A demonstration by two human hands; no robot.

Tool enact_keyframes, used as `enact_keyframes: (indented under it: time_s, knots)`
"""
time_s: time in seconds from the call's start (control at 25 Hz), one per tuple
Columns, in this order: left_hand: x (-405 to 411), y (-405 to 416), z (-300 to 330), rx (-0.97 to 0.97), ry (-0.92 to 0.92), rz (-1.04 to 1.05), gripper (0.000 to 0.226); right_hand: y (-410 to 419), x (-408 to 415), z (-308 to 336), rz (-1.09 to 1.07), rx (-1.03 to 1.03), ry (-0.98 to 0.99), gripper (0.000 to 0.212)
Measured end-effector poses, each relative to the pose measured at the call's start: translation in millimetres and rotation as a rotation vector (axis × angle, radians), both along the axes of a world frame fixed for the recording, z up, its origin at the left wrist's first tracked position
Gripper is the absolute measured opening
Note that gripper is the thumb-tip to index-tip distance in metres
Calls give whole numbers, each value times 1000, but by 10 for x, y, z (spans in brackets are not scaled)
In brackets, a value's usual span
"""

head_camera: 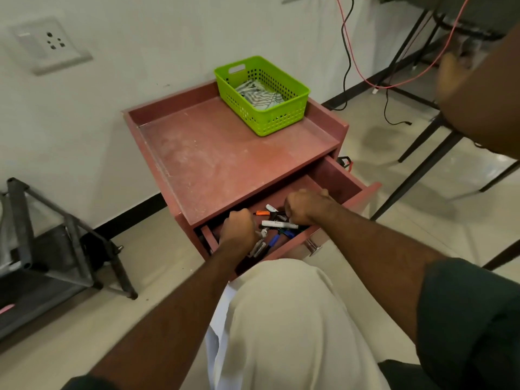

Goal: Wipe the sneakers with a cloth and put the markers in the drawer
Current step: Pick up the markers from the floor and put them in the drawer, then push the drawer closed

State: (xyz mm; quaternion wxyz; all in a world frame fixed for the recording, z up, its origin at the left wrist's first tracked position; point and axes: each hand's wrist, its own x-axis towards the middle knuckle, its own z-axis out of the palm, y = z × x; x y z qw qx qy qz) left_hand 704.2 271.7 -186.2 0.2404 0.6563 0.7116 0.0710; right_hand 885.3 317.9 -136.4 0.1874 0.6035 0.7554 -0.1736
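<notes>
Both hands are down inside the open drawer [332, 175] of the red cabinet [225, 153]. The left hand [237, 225] and the right hand [305, 205] both have curled fingers, but whether each actually grasps a marker cannot be told, since the fingertips are hidden. The markers [278, 225] lie in a loose heap in the near part of the drawer, between the two hands. A green basket [263, 94] with a striped cloth [260, 95] in it sits at the far right of the counter. No sneakers are in view.

Risks, as I judge them: the heap is untidy, so a marker lying crosswise or riding high could jam the drawer when it is pushed shut. Fingers left inside could be pinched.
</notes>
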Motion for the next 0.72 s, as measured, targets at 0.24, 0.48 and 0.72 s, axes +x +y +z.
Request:
enact_keyframes:
  time_s: [0.24,0.48,0.72]
  knots:
    - [-320,-680,497,239,-172,-324,29,-586,364,463,427,374,98,16]
    - [-875,-1144,478,280,109,-561,68,-1097,869,217,593,244,54,48]
    - [-824,-1051,497,532,177,-542,81,-901,672,118,588,337,96,45]
